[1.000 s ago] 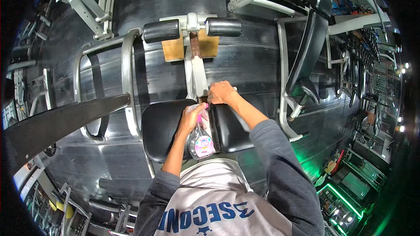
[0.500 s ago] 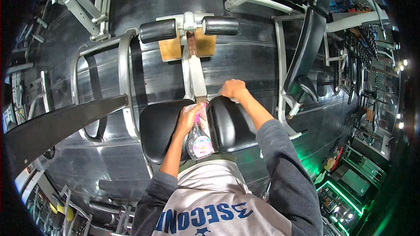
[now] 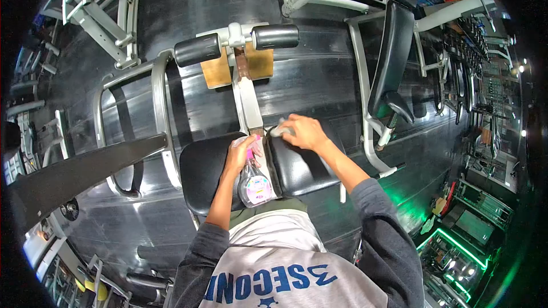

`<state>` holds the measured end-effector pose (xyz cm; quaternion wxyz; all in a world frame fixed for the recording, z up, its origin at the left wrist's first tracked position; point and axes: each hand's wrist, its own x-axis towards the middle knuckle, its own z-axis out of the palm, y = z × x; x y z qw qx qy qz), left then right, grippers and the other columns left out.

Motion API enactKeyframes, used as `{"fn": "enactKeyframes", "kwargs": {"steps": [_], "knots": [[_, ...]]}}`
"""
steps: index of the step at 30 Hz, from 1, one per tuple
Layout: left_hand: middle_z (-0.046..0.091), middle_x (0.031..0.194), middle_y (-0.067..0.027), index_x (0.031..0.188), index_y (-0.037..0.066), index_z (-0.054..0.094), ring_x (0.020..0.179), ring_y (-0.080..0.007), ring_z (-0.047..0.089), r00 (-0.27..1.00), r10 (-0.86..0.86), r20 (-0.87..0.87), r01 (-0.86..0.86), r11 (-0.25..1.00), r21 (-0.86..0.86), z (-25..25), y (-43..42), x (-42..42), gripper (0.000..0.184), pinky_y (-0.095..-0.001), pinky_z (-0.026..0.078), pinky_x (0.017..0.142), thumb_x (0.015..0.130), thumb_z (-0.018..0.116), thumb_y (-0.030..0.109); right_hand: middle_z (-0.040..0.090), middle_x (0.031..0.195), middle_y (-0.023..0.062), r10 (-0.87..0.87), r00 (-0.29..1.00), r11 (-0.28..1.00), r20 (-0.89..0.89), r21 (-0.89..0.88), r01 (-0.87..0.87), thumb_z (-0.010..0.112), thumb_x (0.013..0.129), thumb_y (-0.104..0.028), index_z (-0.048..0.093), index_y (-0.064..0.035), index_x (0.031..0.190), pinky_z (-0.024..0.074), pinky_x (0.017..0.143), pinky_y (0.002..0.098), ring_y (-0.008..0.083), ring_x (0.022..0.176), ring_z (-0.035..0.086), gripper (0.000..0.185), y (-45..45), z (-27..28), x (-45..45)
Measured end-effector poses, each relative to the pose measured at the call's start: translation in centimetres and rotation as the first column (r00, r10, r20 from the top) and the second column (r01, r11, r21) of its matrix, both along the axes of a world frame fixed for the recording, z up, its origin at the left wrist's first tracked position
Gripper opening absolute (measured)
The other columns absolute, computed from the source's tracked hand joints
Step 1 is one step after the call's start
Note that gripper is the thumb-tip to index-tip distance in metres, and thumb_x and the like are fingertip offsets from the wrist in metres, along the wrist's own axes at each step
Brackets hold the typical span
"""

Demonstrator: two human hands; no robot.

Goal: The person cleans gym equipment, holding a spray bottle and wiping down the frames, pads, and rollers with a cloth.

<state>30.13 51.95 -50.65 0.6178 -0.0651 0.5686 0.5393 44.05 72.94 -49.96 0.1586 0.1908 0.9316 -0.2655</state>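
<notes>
My left hand (image 3: 235, 155) is wrapped round the neck of a clear spray bottle (image 3: 255, 189) with a pink collar and a colourful label. The bottle hangs upright over the gap between two black padded seat cushions. My right hand (image 3: 306, 131) is closed on a bunched greyish cloth (image 3: 278, 129), at the far inner corner of the right cushion (image 3: 302, 165). Part of the cloth is hidden by my fingers. The left cushion (image 3: 201, 172) lies beside and partly beneath my left forearm.
Ahead, a white post (image 3: 249, 100) leads to two black foam rollers (image 3: 275, 37) and wooden boards (image 3: 217, 73). A dark beam (image 3: 91, 162) and metal frame (image 3: 161, 97) stand at the left. A padded bench (image 3: 394, 51) is at the right, above dark flooring.
My right hand has moved left and slightly nearer along the right cushion's far edge, and the cloth now shows more. My left hand still holds the spray bottle. The view has shifted slightly.
</notes>
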Motion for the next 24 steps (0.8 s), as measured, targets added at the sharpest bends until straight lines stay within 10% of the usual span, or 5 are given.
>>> {"fn": "enactKeyframes", "kwargs": {"steps": [3,11,15,24], "knots": [[0.063,0.07,-0.0132,0.108,-0.007,0.063,0.048,-0.0242,0.062,0.999,0.01,-0.034,-0.008,0.999,0.042,-1.2,-0.1,0.4,0.048,-0.0336,0.055,0.043,0.094,0.058,0.039,0.067,0.107,0.0083,-0.195,0.977,0.975,0.09,0.124,0.184,0.068,0.08,-0.035,0.074,-0.0223,0.107,0.0545,0.086,0.0463,0.033,0.097,0.067,0.03,1.4,0.2,0.3],[0.061,0.067,-0.0139,0.089,-0.004,0.06,0.05,-0.0241,0.062,0.997,0.012,-0.075,-0.012,1.0,0.004,-1.2,0.3,0.4,0.042,-0.0362,0.056,0.043,0.095,0.058,0.038,0.064,0.097,0.0081,0.052,0.99,0.995,-0.128,-0.081,-0.062,0.068,0.08,-0.03,0.074,-0.0241,0.106,0.0536,0.084,0.0468,0.0325,0.094,0.066,0.027,-0.9,3.7,3.1],[0.062,0.067,-0.0143,0.087,-0.004,0.06,0.05,-0.0244,0.062,0.997,0.03,-0.069,-0.029,0.999,0.017,-1.6,0.2,0.4,0.043,-0.0361,0.056,0.043,0.095,0.058,0.038,0.067,0.104,0.0088,-0.324,0.946,0.933,0.005,0.167,0.318,0.069,0.081,-0.034,0.075,-0.0191,0.101,0.0551,0.082,0.0452,0.0314,0.095,0.067,0.025,0.9,1.1,2.9],[0.063,0.068,-0.0117,0.092,-0.002,0.063,0.055,-0.0223,0.065,0.988,-0.077,-0.135,0.073,0.997,-0.035,-4.0,-0.1,1.1,0.038,-0.0357,0.056,0.045,0.095,0.058,0.035,0.063,0.099,0.0058,-0.071,0.997,0.997,-0.003,0.021,0.071,0.066,0.08,-0.032,0.073,-0.0288,0.106,0.0545,0.082,0.0428,0.0295,0.093,0.064,0.027,-2.9,5.9,4.1]]}}
